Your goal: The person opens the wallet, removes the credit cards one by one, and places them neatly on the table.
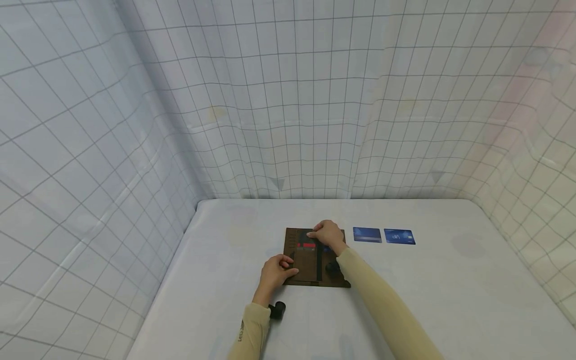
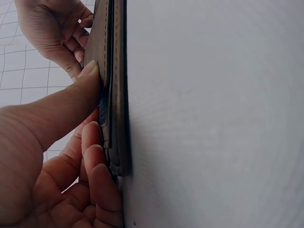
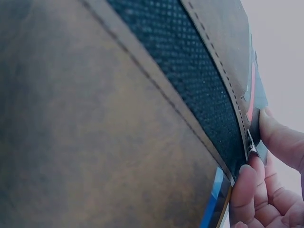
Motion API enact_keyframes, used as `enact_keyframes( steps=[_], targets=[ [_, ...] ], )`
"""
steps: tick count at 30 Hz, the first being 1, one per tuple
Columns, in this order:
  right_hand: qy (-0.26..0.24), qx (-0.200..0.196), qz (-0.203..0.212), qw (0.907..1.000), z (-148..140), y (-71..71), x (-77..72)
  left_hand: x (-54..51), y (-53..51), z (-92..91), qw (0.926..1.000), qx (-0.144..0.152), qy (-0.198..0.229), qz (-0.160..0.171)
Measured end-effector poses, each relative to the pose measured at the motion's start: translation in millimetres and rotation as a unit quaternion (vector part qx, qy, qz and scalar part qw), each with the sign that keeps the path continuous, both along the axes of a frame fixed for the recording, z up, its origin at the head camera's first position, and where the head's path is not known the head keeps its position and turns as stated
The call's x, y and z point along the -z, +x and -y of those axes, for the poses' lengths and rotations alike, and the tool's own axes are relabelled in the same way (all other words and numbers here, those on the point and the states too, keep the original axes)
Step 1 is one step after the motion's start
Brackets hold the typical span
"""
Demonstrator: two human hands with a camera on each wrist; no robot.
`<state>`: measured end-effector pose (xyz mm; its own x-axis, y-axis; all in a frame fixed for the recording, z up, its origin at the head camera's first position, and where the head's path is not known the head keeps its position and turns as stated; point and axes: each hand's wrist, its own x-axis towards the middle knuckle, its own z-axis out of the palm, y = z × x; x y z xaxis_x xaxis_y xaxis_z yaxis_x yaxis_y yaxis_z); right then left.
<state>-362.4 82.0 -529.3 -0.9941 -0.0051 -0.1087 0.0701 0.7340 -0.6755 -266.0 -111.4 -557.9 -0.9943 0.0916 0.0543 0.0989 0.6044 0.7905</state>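
A brown leather wallet [image 1: 307,265] lies opened out on the white table, with a dark band across its middle. From its pocket sticks a dark card [image 1: 305,237] with a red stripe. My left hand [image 1: 272,272] pinches the wallet's lower left part; in the left wrist view the thumb [image 2: 88,78] presses on the leather and the other fingers are at its edge. At the wallet's top, my right hand [image 1: 330,233] pinches the dark card between thumb and fingers. In the right wrist view a blue edge [image 3: 213,192] shows beside the band.
Two blue cards lie flat to the right of the wallet: a plain-looking one [image 1: 367,234] and one with lettering and a chip [image 1: 399,236]. White gridded sheets [image 1: 288,100] hang behind and on both sides of the table [image 1: 216,280].
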Motion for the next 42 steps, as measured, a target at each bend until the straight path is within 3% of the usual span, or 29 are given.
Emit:
enact_keyframes(
  steps=[9, 42],
  targets=[
    [0.008, 0.002, -0.012, 0.9999, -0.7, 0.6, -1.4, 0.2, 0.1, 0.7, 1.0, 0.001, 0.008, -0.001],
    [-0.039, 0.046, -0.016, 0.998, 0.4, -1.7, 3.7, -1.4, 0.6, -0.3, 1.0, -0.001, 0.007, 0.003]
  ],
)
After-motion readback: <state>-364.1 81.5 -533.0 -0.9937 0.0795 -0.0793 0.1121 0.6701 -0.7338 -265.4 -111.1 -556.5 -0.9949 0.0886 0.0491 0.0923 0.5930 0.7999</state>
